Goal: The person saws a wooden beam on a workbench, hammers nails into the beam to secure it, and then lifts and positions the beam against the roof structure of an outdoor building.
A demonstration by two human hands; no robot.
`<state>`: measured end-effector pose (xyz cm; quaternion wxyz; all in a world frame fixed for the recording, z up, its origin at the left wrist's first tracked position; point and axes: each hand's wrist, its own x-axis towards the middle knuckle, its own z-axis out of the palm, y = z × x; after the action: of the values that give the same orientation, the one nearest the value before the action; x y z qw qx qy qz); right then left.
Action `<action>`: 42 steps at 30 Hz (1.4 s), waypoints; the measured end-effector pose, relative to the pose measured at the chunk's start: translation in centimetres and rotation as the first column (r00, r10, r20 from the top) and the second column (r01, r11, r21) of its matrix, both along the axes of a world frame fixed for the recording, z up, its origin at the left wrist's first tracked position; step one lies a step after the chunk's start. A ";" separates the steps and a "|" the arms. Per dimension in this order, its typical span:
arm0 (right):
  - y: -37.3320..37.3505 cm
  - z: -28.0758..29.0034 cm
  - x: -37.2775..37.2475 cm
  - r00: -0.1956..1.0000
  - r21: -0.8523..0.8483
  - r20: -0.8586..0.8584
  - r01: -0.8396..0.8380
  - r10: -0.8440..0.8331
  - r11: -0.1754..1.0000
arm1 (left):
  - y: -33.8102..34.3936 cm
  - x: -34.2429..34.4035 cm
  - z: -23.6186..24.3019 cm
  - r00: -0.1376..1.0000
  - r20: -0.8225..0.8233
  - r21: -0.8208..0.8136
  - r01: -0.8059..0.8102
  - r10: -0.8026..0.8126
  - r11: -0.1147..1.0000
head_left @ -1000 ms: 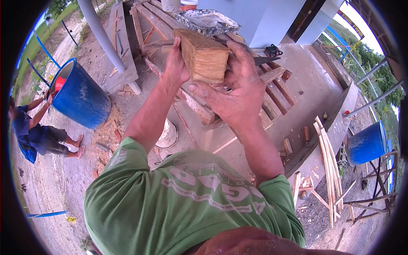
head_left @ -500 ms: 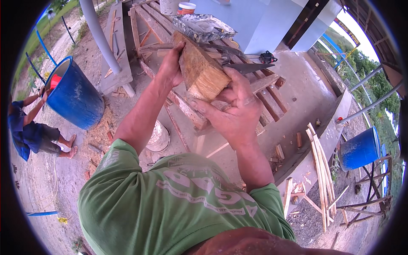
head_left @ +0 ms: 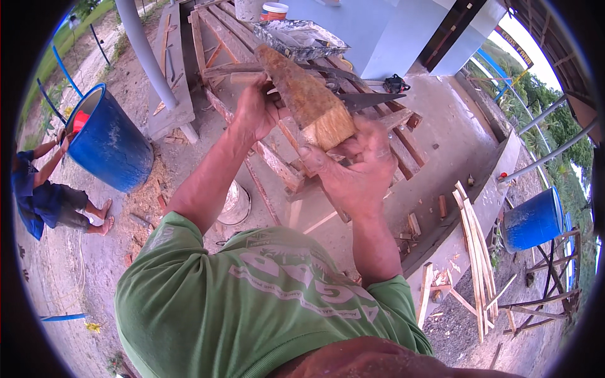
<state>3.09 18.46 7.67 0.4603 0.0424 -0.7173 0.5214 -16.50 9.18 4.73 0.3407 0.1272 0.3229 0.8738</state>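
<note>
A rough brown block of wood (head_left: 296,88) with a paler cut end is held up before me, its far end pointing away to the upper left. My left hand (head_left: 258,112) is closed on its left side, with fingers partly hidden beneath the wood. Around the near, pale end my right hand (head_left: 356,167) is closed, its thumb at the lower corner. Beyond the right hand a dark tapered blade, like a handsaw's (head_left: 372,101), lies over the slatted timber frame (head_left: 230,38).
A paint-smeared tray (head_left: 299,39) and a white-and-orange tub (head_left: 275,11) are at the back. On the left a person (head_left: 44,189) reaches into a blue barrel (head_left: 116,145). A white bucket (head_left: 234,203) stands below my left forearm. Thin wood strips (head_left: 476,258) lean at right, near another blue barrel (head_left: 534,220).
The block has turned in my hands, showing more of its broad face and less of its pale end. My right hand has shifted slightly right and toward me.
</note>
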 end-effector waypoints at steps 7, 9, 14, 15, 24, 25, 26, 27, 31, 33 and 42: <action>0.3 0.5 0.6 0.986 -0.031 0.125 0.114 -0.110 0.993 | -0.2 0.1 -2.9 0.990 -0.006 -0.018 -0.140 0.140 0.990; 0.3 1.0 0.9 0.975 -0.007 0.170 0.149 -0.145 0.989 | 0.0 0.2 -3.9 0.991 0.021 -0.024 -0.135 0.135 0.991; 0.1 2.1 0.8 0.969 -0.100 0.209 0.154 -0.131 0.983 | 1.4 -0.3 -5.2 0.998 0.065 0.024 -0.015 0.013 1.000; 0.4 1.6 0.7 0.961 -0.082 0.201 0.209 -0.190 0.974 | 1.8 0.4 -4.6 0.998 0.065 0.029 -0.016 0.014 0.999; 2.4 0.8 1.2 0.922 0.082 0.240 0.293 -0.304 0.953 | 2.2 2.1 -2.9 0.997 -0.065 0.110 0.034 -0.027 0.993; 2.3 1.0 1.5 0.920 0.081 0.240 0.298 -0.309 0.951 | 2.2 2.2 -2.8 0.998 -0.047 0.123 0.048 -0.043 0.991; 2.2 1.3 1.8 0.922 0.048 0.276 0.268 -0.270 0.962 | 2.3 2.3 -2.7 0.998 -0.028 0.135 0.062 -0.058 0.989; 2.2 1.4 2.0 0.923 0.014 0.310 0.237 -0.229 0.972 | 2.3 2.4 -2.5 0.998 -0.028 0.133 0.067 -0.064 0.989; 2.1 1.1 2.2 0.935 -0.011 0.293 0.214 -0.202 0.977 | 2.6 1.8 -3.7 0.997 -0.080 0.070 0.029 -0.024 0.997; 2.6 0.6 2.1 0.947 -0.063 0.261 0.212 -0.189 0.975 | 2.8 1.5 -4.2 0.991 -0.134 0.034 0.026 -0.021 0.999; 1.0 -0.1 2.8 0.893 0.235 0.332 0.234 -0.304 0.943 | 1.2 2.0 -3.6 0.998 0.045 0.016 0.040 -0.041 0.999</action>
<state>5.91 19.43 7.59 0.3814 -0.1114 -0.8350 0.3807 -14.55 10.39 1.18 0.3645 0.1167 0.3058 0.8718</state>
